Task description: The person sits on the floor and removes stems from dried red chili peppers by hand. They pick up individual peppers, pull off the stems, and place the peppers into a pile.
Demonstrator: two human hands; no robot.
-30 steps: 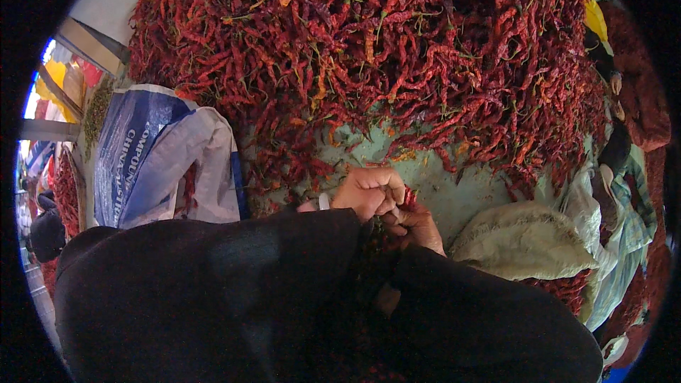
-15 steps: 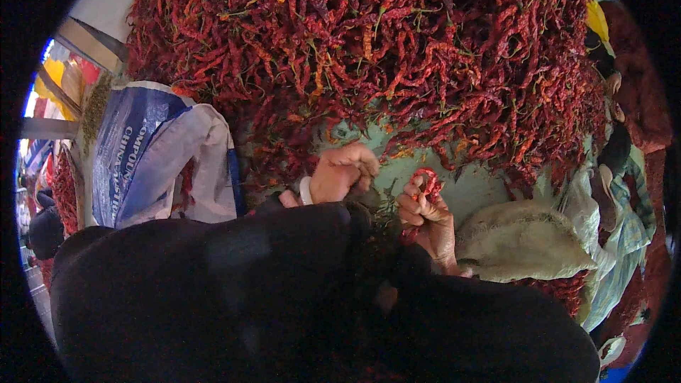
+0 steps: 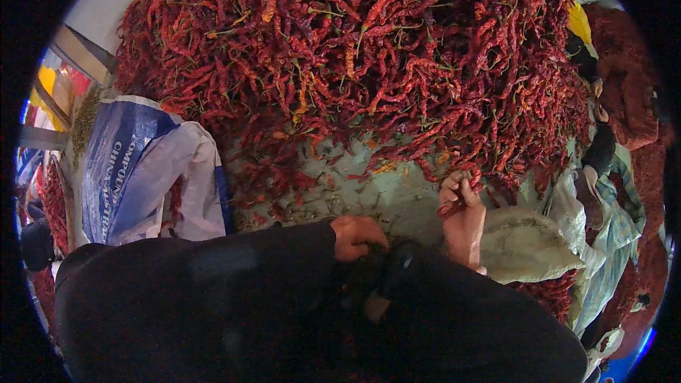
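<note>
A large heap of wrinkled dried red chillies (image 3: 340, 50), some with green stems, fills the far side. My right hand (image 3: 464, 223) is raised at the heap's near edge, its fingers closed around a few dried chillies (image 3: 451, 208). Lower and to the left, close to my body, my left hand (image 3: 358, 237) is curled with the back of it showing. Whatever its fingers hold, if anything, is hidden. Between the hands and the heap lies a pale green surface (image 3: 397, 202) scattered with stems and bits.
On the left stands a blue and white woven plastic sack (image 3: 135, 170) with chillies inside. At right, a beige sack (image 3: 528, 245) lies over more red chillies (image 3: 550, 294), beside crumpled pale sacking (image 3: 592, 241). A reddish-brown mass (image 3: 628, 99) lies farther right.
My left hand has dropped back toward my body from near the heap. My right hand has shifted right and slightly farther out, still gripping chillies. The whole view has shifted a little.
</note>
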